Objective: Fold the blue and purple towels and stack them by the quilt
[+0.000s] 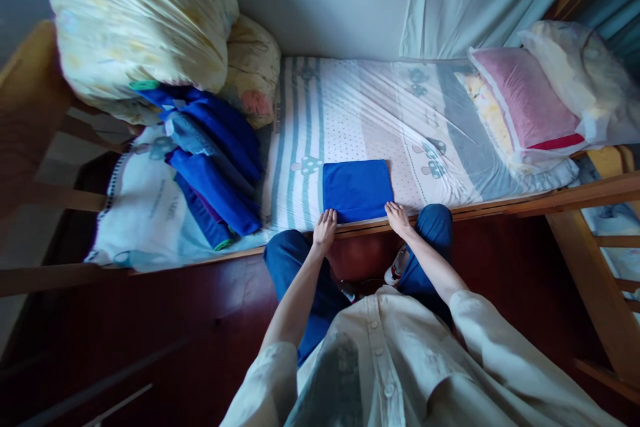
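Note:
A blue cloth (357, 188), folded into a neat flat rectangle, lies at the near edge of the bed. My left hand (325, 229) holds its near left corner, fingers curled over the top. At the near right corner, my right hand (399, 219) grips the cloth in the same way. The thumbs are hidden beneath or behind the fingers. Whether the cloth is a garment or a plain piece cannot be made out. Left of it, several blue garments (215, 177) with some green edging are heaped on the bed.
The mattress (345, 113) has a patterned sheet and sits in a wooden bed frame (500, 205). Large stuffed bedding (140, 20) stands at the far left. A pink pillow (533, 97) lies at the right. A wooden ladder (585, 280) stands near the right edge.

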A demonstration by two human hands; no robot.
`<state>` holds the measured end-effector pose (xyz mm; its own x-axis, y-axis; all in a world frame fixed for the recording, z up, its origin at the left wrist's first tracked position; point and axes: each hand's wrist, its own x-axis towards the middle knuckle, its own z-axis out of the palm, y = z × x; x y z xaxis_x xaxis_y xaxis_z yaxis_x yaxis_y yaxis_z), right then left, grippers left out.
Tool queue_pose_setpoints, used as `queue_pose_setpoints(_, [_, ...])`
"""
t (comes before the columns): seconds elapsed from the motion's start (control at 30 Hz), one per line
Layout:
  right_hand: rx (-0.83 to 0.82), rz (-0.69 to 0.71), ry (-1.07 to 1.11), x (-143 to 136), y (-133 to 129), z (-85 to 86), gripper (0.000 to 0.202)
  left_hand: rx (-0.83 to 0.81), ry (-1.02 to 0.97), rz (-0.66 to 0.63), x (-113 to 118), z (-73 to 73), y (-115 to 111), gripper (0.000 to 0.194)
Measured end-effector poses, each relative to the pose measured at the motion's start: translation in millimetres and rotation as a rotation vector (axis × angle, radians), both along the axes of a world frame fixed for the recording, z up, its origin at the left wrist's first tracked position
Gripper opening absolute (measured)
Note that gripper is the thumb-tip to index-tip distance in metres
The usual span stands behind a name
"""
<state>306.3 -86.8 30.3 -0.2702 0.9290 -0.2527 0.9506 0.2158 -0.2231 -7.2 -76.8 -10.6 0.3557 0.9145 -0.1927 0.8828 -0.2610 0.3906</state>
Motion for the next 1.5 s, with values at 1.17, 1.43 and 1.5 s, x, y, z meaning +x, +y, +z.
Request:
queue_pose_setpoints(1.17, [-0.072,-0.471,0.539,25.9,-3.1,-2.9,0.033,-0.166,-0.082,0.270,-11.5,33.2,-6.0,0.047])
queue_pose_setpoints(1.43, [-0.018,-0.620,0.635,21.7,13.9,-17.6,0.028,-0.190,-0.242,0.524,-11.7,39.0,14.5,0.034])
queue_pose_setpoints(1.5, [-0.006,-0.639,0.630,22.8,16.8,-21.2,0.023,-0.196,-0.277,0.600,-12.2,37.5,15.6,0.032])
